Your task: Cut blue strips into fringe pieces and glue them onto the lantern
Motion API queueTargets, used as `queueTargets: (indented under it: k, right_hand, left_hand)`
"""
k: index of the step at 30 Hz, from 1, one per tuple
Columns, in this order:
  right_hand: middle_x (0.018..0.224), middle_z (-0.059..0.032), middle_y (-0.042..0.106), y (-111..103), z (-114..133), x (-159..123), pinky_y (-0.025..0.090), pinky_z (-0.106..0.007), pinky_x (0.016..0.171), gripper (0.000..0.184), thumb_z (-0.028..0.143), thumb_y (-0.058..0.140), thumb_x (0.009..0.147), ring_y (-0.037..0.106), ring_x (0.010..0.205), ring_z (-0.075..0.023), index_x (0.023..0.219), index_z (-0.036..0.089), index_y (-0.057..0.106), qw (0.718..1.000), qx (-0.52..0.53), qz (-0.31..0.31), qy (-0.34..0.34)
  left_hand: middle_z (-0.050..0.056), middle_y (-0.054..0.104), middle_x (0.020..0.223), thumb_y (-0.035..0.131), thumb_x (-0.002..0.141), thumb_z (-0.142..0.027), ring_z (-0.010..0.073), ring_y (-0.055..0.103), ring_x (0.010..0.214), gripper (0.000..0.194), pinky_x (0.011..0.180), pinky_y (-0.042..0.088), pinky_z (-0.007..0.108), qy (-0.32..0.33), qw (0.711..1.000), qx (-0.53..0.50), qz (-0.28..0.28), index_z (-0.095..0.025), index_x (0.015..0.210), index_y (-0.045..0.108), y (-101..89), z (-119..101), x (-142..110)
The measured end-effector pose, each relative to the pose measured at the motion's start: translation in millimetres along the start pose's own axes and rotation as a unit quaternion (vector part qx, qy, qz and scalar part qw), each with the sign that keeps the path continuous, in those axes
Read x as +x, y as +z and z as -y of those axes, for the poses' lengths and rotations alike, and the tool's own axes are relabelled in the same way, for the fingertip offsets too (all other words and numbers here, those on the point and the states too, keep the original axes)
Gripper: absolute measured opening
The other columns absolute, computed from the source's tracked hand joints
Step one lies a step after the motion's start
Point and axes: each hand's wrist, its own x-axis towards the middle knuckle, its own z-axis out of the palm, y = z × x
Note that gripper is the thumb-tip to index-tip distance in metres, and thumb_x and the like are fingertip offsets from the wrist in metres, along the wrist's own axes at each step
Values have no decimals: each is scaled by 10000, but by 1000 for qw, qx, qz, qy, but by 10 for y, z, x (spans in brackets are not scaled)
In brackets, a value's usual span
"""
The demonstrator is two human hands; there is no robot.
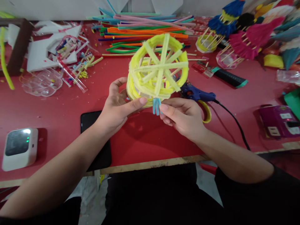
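My left hand (119, 104) grips a round yellow pipe-cleaner frame (161, 66) by its lower left side, thumb in front. Crossed yellow strips span its ring like wheel spokes, and thin wooden sticks show inside. At the bottom edge of the frame, my right hand (180, 114) pinches a small cluster of short blue pipe-cleaner pieces (156, 106) between thumb and fingers. The blue pieces touch or nearly touch the yellow rim. A blue glue gun (198, 93) lies on the table just behind my right hand, partly hidden.
Pipe cleaners (145, 31) are heaped at the back. Scraps and white foam (51, 47) lie back left. A black phone (100, 156) and white device (20, 148) sit left. A cutter knife (229, 77), yellow tape roll (206, 112), purple box (278, 121) and stick-legged crafts (253, 42) stand right.
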Motion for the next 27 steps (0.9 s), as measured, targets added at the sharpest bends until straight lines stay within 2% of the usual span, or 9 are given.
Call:
queueTargets:
  k: [6, 15, 19, 24, 27]
  right_hand:
    - [507, 31, 597, 37, 67, -7, 303, -221, 401, 388, 549, 943, 689, 426, 439, -56, 636, 201, 780, 1000, -29, 7, -3]
    - [491, 30, 591, 8, 77, -17, 338, -233, 442, 438, 562, 892, 767, 432, 454, -61, 566, 203, 739, 996, -81, 15, -33]
    - [476, 31, 577, 27, 101, -8, 340, -234, 435, 461, 570, 898, 750, 419, 440, -58, 533, 203, 722, 995, -93, -2, -43]
    - [467, 23, 580, 45, 115, -3, 326, -235, 409, 476, 584, 906, 719, 424, 431, -66, 512, 204, 708, 994, -101, -12, -40]
    - [465, 24, 589, 43, 116, -5, 332, -231, 409, 430, 528, 905, 738, 427, 431, -67, 518, 208, 717, 993, -105, -16, -44]
  left_hand:
    - [16, 713, 1233, 994, 640, -253, 381, 652, 1305, 716, 1020, 581, 582, -11, 1000, 7, 6, -330, 1177, 528, -3, -13, -8]
    - [29, 707, 1242, 985, 637, -234, 373, 674, 1279, 710, 960, 632, 548, -2, 1000, 8, 14, -317, 1157, 508, 5, -12, -9]
    - [41, 710, 1256, 987, 643, -260, 374, 672, 1281, 703, 923, 649, 522, -1, 1000, 17, 13, -319, 1161, 516, -15, 1, 5]
    - [46, 710, 1239, 1004, 618, -267, 379, 653, 1314, 741, 977, 625, 533, -6, 1000, 16, 17, -320, 1176, 520, -34, 15, 32]
    - [55, 706, 1229, 1007, 605, -263, 367, 646, 1330, 745, 1011, 610, 521, 0, 1000, 11, 14, -310, 1167, 521, -27, 15, 33]
